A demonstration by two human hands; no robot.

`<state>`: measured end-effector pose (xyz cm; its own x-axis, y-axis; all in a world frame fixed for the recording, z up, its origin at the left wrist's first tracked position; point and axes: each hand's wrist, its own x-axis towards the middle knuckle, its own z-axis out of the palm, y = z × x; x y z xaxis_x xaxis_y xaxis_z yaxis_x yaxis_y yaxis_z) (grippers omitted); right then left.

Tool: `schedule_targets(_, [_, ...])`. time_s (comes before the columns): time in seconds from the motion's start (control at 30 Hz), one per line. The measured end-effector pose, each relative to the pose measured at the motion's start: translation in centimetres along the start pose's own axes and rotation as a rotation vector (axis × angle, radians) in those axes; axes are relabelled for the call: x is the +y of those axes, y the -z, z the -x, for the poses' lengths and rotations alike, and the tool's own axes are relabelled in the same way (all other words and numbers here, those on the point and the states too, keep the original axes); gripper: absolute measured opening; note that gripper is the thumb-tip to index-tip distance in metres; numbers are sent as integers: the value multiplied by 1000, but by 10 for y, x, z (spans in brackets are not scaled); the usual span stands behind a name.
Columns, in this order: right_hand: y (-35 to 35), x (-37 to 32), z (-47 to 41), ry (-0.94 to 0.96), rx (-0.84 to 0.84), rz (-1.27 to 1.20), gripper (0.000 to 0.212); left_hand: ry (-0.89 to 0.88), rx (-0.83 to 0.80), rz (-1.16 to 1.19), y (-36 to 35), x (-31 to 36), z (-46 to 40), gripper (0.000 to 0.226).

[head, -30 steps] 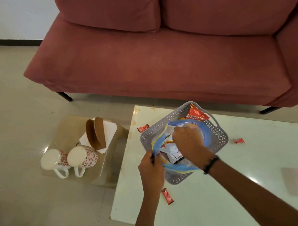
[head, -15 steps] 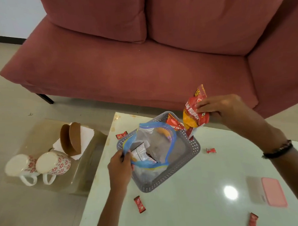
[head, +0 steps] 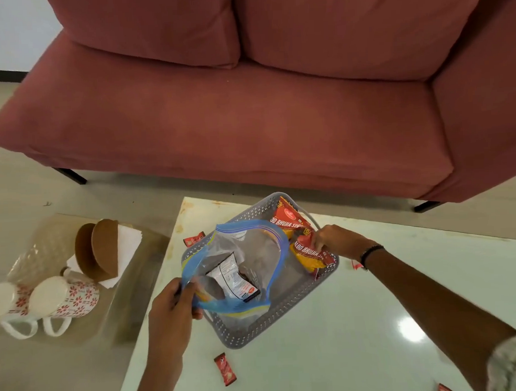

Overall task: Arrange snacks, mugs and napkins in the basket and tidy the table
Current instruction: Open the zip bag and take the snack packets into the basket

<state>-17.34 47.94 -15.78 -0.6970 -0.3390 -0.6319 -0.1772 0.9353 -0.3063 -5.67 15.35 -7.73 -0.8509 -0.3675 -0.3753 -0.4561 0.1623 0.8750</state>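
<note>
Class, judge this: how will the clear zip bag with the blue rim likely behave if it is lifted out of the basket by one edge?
The zip bag looks thin and crumpled, so it would probably sag. Only the left hand holds its rim up. The packet inside may slide toward the lowest corner.

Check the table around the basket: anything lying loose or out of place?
Yes. Small red candy sachets lie loose on the table outside the basket: one near its front corner, one by its far left corner, another at the bottom right edge.

Basket [head: 289, 321] on table [head: 346, 339], mugs [head: 63, 298] to its left
</note>
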Motion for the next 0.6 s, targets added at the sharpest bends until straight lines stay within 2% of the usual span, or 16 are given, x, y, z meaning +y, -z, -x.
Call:
schedule_targets(0.13, [-5,18,-2,-16,-34,40,22,2,18,16,-5,1,2,25])
schedule_targets(0.2, [1,12,0,-22,-27,148,23,4,7,5,-7,2,4,25])
schedule_targets(0.3, [11,-11,-3,-20,156,384,25,-2,-7,-18,-8,4,3,25])
schedule_targets(0.37, [19,-24,-14,-72,281,408,26,-2,-9,-22,-8,6,2,25])
schedule_targets(0.53, [15,-49,-48,-334,347,-39,28,-7,-10,-12,-8,6,2,27])
schedule_targets(0.6, [1,-61,-60,-421,373,-105,30,-1,-13,7,-8,5,3,26])
